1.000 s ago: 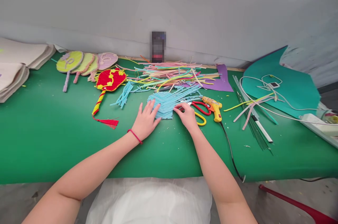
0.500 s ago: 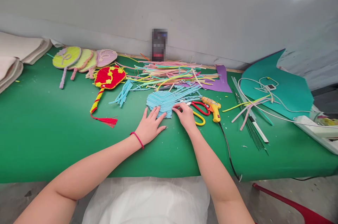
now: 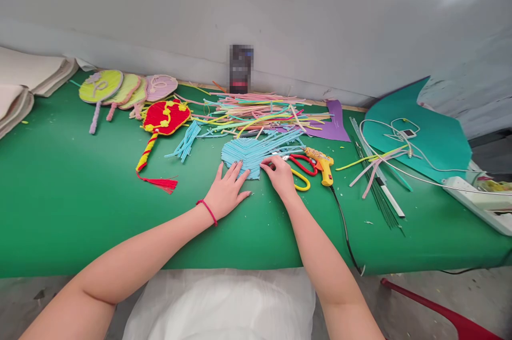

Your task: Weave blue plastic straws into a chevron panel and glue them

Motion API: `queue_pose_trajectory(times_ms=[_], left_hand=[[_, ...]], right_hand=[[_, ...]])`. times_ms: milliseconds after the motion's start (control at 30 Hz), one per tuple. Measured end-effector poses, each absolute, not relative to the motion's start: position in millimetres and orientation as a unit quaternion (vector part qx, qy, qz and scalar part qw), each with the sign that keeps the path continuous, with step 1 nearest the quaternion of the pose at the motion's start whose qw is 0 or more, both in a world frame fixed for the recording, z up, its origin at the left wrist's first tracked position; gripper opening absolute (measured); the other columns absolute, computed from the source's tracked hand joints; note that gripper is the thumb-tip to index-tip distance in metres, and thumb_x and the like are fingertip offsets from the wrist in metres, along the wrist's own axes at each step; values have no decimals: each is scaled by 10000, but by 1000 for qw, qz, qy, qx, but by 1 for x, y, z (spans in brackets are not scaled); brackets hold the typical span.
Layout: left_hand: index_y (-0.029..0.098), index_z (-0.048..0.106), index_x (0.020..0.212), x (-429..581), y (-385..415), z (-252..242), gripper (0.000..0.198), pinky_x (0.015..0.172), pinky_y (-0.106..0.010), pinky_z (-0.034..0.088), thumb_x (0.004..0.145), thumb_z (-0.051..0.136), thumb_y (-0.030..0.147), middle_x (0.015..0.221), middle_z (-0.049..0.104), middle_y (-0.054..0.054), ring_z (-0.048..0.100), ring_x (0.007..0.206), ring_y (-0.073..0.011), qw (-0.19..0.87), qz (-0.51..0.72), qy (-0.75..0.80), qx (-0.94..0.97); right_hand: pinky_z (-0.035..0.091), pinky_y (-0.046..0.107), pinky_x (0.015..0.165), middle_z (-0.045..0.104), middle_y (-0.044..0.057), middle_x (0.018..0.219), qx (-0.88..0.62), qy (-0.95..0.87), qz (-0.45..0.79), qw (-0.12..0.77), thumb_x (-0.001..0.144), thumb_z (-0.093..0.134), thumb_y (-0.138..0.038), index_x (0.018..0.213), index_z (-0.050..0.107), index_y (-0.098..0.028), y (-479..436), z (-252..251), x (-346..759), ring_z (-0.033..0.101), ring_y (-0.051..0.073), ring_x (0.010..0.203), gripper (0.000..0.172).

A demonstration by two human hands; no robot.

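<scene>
A light blue woven piece of pipe cleaners (image 3: 250,152) lies on the green table (image 3: 64,196), with loose blue ends running off to its right. My left hand (image 3: 228,193) lies flat with fingers spread, its fingertips on the piece's near edge. My right hand (image 3: 280,175) has its fingers curled and pinched at the piece's right corner. Red and yellow scissors (image 3: 301,167) and a yellow glue gun (image 3: 323,163) lie just right of that hand.
A heap of coloured pipe cleaners (image 3: 260,110) lies behind the piece. A red and yellow fan with a tassel (image 3: 164,121) and several pastel fans (image 3: 120,89) lie at left. Green wires (image 3: 384,196), teal sheet (image 3: 420,132) and power strip (image 3: 476,196) at right.
My left hand has slid back from on top of the blue piece to its near edge. My right hand has stayed at the right corner. The view shifted slightly.
</scene>
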State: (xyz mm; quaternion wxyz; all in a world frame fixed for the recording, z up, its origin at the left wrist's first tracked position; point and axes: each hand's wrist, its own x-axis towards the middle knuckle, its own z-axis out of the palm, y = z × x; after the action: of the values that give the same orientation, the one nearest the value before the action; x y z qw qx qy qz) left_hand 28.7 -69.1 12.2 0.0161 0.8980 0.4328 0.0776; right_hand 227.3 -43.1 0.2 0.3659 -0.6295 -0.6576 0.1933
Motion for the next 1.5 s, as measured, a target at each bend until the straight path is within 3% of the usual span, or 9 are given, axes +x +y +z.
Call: queue_pose_trajectory(times_ms=[633, 800, 933, 1033, 1100, 1200, 1267, 1367, 1500], left_hand=[[167, 400, 1393, 29, -69, 8, 561, 1113, -547, 196, 924, 362, 474, 1503, 280, -175, 264, 1389, -300, 15, 72, 432, 899], [218, 360, 1416, 28, -74, 9, 551, 1092, -558, 234, 916, 413, 443, 1499, 289, -177, 267, 1386, -315, 9, 87, 427, 900], [215, 463, 1328, 29, -77, 13, 453, 1081, -572, 248, 899, 484, 362, 1470, 353, -171, 324, 1358, -320, -2, 118, 386, 915], [189, 577, 1127, 28, -74, 16, 250, 1094, -536, 267, 902, 482, 240, 1370, 495, -133, 438, 1287, -258, 12, 163, 337, 927], [183, 601, 963, 25, -68, 16, 160, 1097, -483, 298, 911, 450, 189, 1196, 619, -97, 543, 1167, -197, 30, 203, 323, 924], [193, 578, 809, 17, -54, 15, 179, 1069, -430, 354, 922, 439, 205, 895, 683, -31, 631, 949, -152, 52, 255, 349, 900], [199, 573, 781, 12, -44, 14, 193, 1052, -432, 373, 923, 451, 246, 819, 680, -10, 640, 878, -153, 52, 278, 376, 882], [192, 604, 821, 8, -37, 14, 233, 1057, -444, 364, 940, 417, 265, 872, 695, -19, 640, 884, -153, 41, 286, 397, 871], [189, 624, 1051, 13, -45, 16, 272, 1064, -457, 351, 952, 377, 242, 1105, 674, -62, 612, 1030, -172, 23, 252, 371, 893]], right_hand=[[448, 305, 698, 630, 41, 848, -627, -667, 190, 356, 849, 539, -362, 794, 641, -208, -43, 0, 225, 542, 157, 668, 193], [449, 305, 685, 630, 42, 837, -622, -669, 195, 356, 845, 544, -364, 797, 645, -208, -42, -3, 227, 547, 160, 675, 193], [449, 305, 688, 626, 34, 834, -618, -666, 198, 369, 839, 557, -349, 794, 642, -207, -42, -4, 227, 542, 154, 664, 172], [452, 301, 678, 627, 38, 846, -608, -659, 207, 391, 834, 567, -359, 809, 635, -203, -42, -3, 226, 544, 156, 675, 172], [453, 300, 670, 625, 38, 841, -604, -653, 209, 407, 832, 568, -370, 808, 628, -203, -42, -2, 226, 540, 156, 673, 180], [445, 299, 653, 617, 35, 819, -603, -651, 203, 414, 832, 569, -382, 777, 620, -203, -42, -1, 226, 520, 151, 652, 194], [439, 298, 639, 613, 34, 812, -603, -653, 203, 411, 832, 569, -387, 769, 617, -203, -43, 0, 226, 507, 147, 635, 200], [437, 297, 631, 605, 32, 812, -600, -656, 207, 408, 833, 570, -389, 769, 616, -204, -43, 0, 224, 493, 141, 615, 201], [438, 298, 627, 595, 32, 814, -591, -666, 212, 402, 835, 571, -389, 765, 618, -207, -43, 0, 223, 483, 136, 599, 201]])
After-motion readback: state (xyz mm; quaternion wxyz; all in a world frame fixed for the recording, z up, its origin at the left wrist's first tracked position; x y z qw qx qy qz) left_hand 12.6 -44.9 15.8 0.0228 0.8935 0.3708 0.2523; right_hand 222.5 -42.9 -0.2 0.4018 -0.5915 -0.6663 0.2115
